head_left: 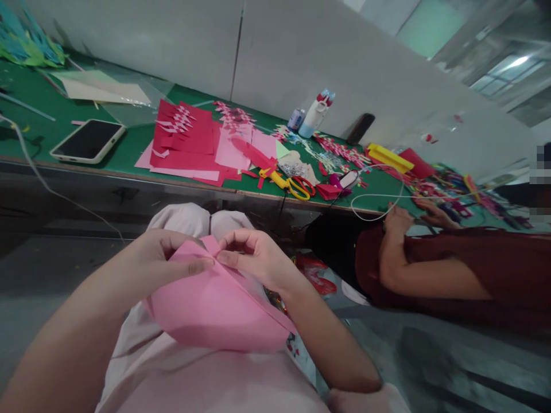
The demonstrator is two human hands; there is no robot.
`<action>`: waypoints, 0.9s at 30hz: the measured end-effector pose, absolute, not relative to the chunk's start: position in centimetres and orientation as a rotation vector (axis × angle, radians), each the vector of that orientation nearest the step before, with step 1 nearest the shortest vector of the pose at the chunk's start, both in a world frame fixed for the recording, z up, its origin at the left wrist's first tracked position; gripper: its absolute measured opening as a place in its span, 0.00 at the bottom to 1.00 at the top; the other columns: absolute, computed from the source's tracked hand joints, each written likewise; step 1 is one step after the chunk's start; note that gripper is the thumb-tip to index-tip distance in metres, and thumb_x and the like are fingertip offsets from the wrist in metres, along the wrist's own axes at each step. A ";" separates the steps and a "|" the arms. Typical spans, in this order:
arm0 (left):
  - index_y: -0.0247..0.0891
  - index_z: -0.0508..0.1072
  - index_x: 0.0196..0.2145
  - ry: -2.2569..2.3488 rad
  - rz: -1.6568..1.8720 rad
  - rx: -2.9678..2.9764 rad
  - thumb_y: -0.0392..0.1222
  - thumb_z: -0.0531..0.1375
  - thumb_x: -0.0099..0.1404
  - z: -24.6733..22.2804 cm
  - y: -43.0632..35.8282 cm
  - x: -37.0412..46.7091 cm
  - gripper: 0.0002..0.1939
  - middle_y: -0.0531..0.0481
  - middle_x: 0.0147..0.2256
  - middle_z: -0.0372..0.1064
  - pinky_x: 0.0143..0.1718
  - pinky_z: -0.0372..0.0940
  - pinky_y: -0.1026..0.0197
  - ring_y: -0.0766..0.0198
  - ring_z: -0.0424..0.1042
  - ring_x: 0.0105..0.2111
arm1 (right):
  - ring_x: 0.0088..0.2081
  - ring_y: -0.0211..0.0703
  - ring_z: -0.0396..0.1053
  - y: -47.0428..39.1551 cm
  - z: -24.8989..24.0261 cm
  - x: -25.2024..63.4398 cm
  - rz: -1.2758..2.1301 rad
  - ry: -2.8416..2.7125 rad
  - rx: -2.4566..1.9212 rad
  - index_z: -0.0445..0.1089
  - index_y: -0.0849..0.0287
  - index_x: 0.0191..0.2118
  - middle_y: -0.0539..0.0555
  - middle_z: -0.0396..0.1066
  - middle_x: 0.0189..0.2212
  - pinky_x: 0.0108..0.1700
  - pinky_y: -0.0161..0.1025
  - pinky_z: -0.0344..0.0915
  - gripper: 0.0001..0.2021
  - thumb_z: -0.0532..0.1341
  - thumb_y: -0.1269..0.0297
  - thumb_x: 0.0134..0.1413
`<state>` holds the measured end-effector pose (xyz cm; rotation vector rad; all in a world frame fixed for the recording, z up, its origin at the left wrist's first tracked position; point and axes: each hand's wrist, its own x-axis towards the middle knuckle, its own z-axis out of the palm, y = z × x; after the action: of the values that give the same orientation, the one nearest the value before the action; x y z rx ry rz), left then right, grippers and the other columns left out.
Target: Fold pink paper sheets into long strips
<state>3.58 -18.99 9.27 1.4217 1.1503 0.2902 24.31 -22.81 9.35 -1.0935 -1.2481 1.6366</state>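
The person's left hand [172, 258] and right hand [258, 258] both grasp a pink paper sheet [215, 315] above the lap, thumbs pinching its folded upper edge almost together, fingers curled. Both forearms angle inward from the sides, wrists bent slightly. The paper hangs below the green table's [136, 146] front edge, apart from it, with the knees [181, 221] between. A co-worker's arm [430, 278] lies well apart to the right.

Pale pinkish clothing [206, 381], bare forearms [333, 332]
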 end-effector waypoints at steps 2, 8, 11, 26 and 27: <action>0.35 0.76 0.26 1.151 0.277 1.410 0.64 0.65 0.50 9.2 -19.1 3.5 0.25 0.56 0.20 0.57 0.20 0.46 0.68 0.70 0.54 0.21 | 0.28 0.31 0.60 -22.8 9.2 24.3 1.644 -1.255 -1.068 0.69 0.61 0.31 0.46 0.65 0.26 0.32 0.32 0.58 0.19 0.71 0.51 0.43; 0.36 0.73 0.22 1.135 0.288 1.400 0.63 0.66 0.50 9.3 -19.2 3.4 0.24 0.56 0.19 0.56 0.20 0.47 0.68 0.70 0.55 0.20 | 0.29 0.31 0.60 -22.9 9.3 24.4 1.630 -1.243 -1.071 0.69 0.61 0.31 0.47 0.65 0.28 0.33 0.32 0.59 0.19 0.71 0.51 0.41; 0.36 0.74 0.22 1.179 0.255 1.413 0.65 0.65 0.49 9.3 -19.1 3.4 0.26 0.56 0.20 0.56 0.19 0.47 0.67 0.70 0.55 0.20 | 0.30 0.32 0.62 -22.9 9.4 24.5 1.659 -1.247 -1.119 0.71 0.61 0.32 0.47 0.67 0.29 0.35 0.32 0.61 0.20 0.72 0.51 0.39; 0.37 0.76 0.25 1.226 0.253 1.437 0.66 0.65 0.49 9.2 -19.1 3.4 0.26 0.56 0.20 0.59 0.18 0.49 0.68 0.68 0.57 0.20 | 0.28 0.30 0.61 -23.1 9.2 24.5 1.707 -1.171 -1.055 0.70 0.62 0.29 0.45 0.66 0.26 0.33 0.30 0.59 0.19 0.73 0.52 0.38; 0.37 0.77 0.25 1.243 0.266 1.454 0.66 0.64 0.48 9.2 -19.1 3.4 0.26 0.56 0.19 0.59 0.17 0.49 0.68 0.68 0.58 0.20 | 0.28 0.30 0.62 -23.1 9.2 24.6 1.699 -1.176 -1.058 0.70 0.62 0.29 0.46 0.66 0.26 0.33 0.30 0.60 0.19 0.73 0.52 0.39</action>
<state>3.40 -19.10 9.16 1.4545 1.2433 0.2660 24.56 -23.10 9.22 -1.0582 -1.1758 1.6994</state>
